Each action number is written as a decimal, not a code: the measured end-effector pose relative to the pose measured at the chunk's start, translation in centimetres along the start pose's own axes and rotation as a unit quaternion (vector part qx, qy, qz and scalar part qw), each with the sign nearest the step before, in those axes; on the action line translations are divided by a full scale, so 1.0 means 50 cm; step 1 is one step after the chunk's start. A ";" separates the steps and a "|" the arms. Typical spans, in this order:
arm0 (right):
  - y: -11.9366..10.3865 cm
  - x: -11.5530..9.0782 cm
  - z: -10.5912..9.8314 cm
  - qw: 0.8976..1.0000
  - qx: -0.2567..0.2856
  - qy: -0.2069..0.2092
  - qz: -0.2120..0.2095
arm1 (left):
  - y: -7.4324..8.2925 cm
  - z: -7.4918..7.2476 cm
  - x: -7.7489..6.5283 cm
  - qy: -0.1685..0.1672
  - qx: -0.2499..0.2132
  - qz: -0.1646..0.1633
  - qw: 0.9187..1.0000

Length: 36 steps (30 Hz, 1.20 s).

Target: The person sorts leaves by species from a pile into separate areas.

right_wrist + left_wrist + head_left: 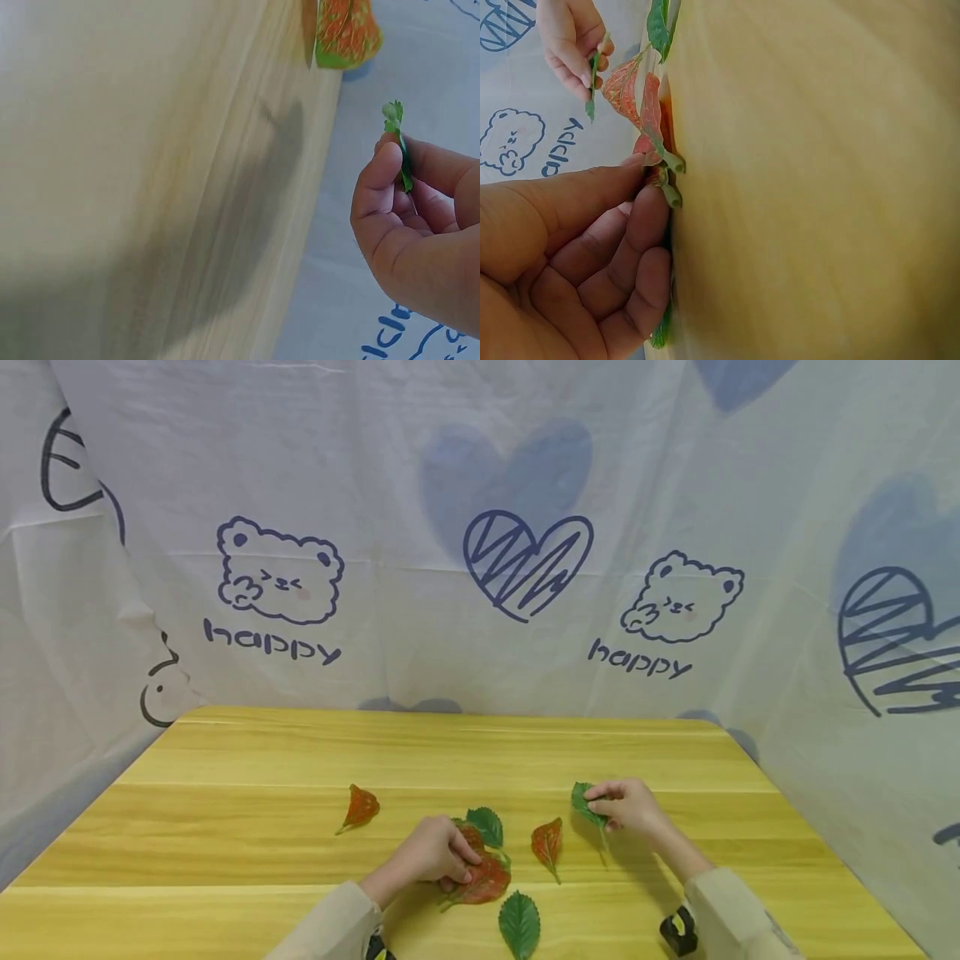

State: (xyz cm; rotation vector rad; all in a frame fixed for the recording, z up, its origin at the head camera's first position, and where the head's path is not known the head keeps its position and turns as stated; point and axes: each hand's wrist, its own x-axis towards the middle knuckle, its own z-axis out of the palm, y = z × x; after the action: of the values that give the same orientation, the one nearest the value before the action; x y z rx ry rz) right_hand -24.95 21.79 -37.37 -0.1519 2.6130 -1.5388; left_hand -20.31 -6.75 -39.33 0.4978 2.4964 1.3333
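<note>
Low over the wooden table, my left hand (429,853) pinches a red leaf (489,880) between thumb and fingertips. Another reddish leaf (471,835) and a green leaf (486,827) lie just beyond those fingers, partly overlapped by the hand. The left wrist view shows the thumb (592,191) pressed against the red leaf, with its stem end near the tabletop. To the right, my right hand (633,806) holds a green leaf (582,800) by its blade, the stem pointing down. Seen edge-on in the right wrist view, that green leaf (406,161) is raised above the table.
A red-orange leaf (547,845) lies between the two hands. Another red-orange leaf (362,807) is farther left, and a green leaf (519,925) sits near the front. The yellow wooden table (225,827) meets a printed white cloth (420,635) behind.
</note>
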 end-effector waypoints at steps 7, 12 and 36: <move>0.010 0.035 0.004 0.998 -0.028 0.027 0.041 | 0.002 0.000 0.002 0.001 0.006 -0.001 1.000; 0.021 0.055 0.008 0.996 -0.069 0.030 0.053 | 0.003 0.001 0.004 0.001 0.006 -0.006 1.000; 0.026 0.057 0.027 0.993 -0.109 0.017 0.048 | 0.002 0.001 0.002 0.002 0.015 -0.003 1.000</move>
State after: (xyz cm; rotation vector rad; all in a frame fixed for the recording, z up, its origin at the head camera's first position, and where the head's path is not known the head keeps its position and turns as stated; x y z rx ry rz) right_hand -27.63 20.84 -39.31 -0.0163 2.7655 -1.2362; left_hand -20.36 -6.62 -39.30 0.4927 2.5228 1.2984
